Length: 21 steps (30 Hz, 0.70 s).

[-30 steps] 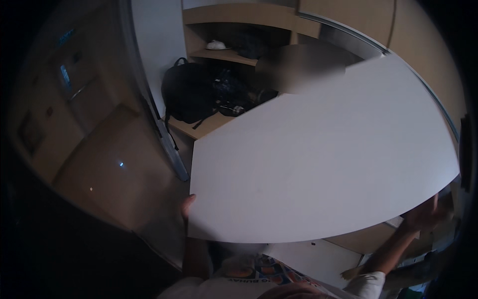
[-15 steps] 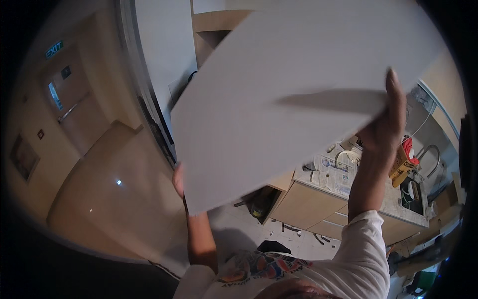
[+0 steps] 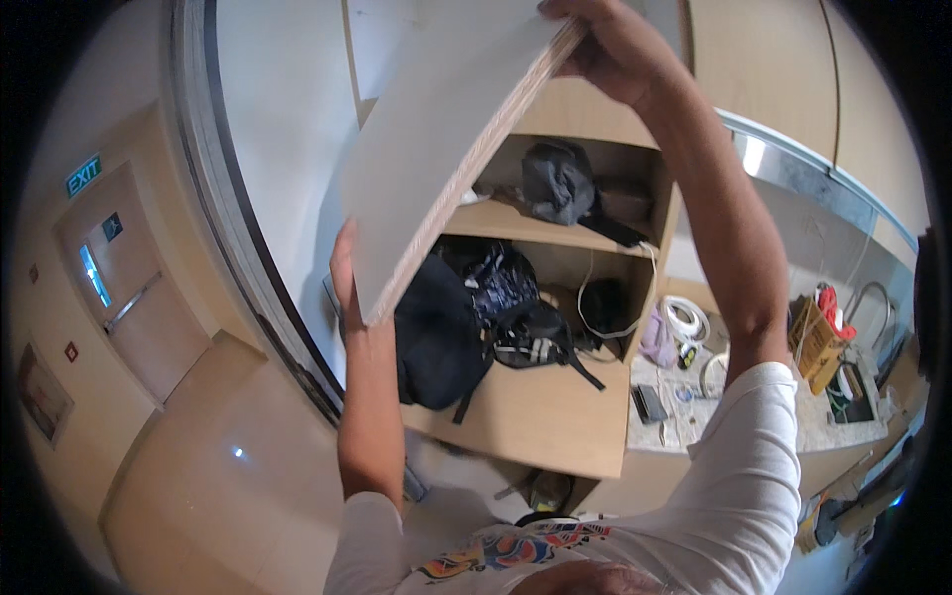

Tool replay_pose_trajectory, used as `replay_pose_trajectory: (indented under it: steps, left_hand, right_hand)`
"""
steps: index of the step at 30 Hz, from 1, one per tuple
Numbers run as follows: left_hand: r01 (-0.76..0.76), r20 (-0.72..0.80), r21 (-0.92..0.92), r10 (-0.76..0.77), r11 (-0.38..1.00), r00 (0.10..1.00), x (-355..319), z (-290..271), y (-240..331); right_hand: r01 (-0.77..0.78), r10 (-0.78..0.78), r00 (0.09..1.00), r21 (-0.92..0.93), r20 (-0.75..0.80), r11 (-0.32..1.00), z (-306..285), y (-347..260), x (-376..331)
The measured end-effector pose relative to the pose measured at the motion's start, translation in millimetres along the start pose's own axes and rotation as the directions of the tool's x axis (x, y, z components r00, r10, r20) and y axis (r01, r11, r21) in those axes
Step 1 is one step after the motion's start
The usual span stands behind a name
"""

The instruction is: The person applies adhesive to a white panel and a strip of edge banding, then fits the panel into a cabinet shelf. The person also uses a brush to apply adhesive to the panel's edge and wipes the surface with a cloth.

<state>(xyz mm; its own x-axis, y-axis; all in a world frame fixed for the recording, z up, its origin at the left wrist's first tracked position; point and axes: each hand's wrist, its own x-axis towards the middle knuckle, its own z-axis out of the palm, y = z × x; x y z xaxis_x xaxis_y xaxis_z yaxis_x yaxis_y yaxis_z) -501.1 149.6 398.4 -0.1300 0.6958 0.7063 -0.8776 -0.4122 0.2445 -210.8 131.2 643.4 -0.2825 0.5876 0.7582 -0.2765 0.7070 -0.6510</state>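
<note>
One white board [image 3: 426, 149], left hand [image 3: 343, 276] and right hand [image 3: 623, 52] holding, one box [image 3: 815, 345]

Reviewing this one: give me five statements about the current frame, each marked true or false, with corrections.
1. The left hand and right hand both grip the board. True.
2. The left hand is higher in the picture than the right hand. False: the right hand is higher.
3. The door at left has a bar across it. True.
4. The box at right is on the floor. False: the box is on the counter.
5. The board's broad face is black. False: it is white.
</note>
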Motion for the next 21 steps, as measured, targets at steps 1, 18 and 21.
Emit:
replay_pose_trajectory:
  steps: [1,18,21]
  left_hand:
    - [0.003,0.047,-0.027,-0.002,1.000,0.999,23.2,-4.1,7.7]
    - [0.181,0.367,-0.208,-0.095,0.961,0.925,316.8,-44.3,41.6]
    - [0.142,0.420,-0.076,-0.097,0.987,0.902,364.7,-50.2,38.0]
  right_hand:
    - [-0.013,0.013,1.000,0.032,0.026,0.999,-0.4,-1.9,21.2]
    - [0.072,-0.025,0.958,0.156,-0.287,0.985,-33.7,31.9,234.7]
    - [0.130,-0.079,0.941,0.138,-0.330,0.982,-42.6,40.7,271.4]
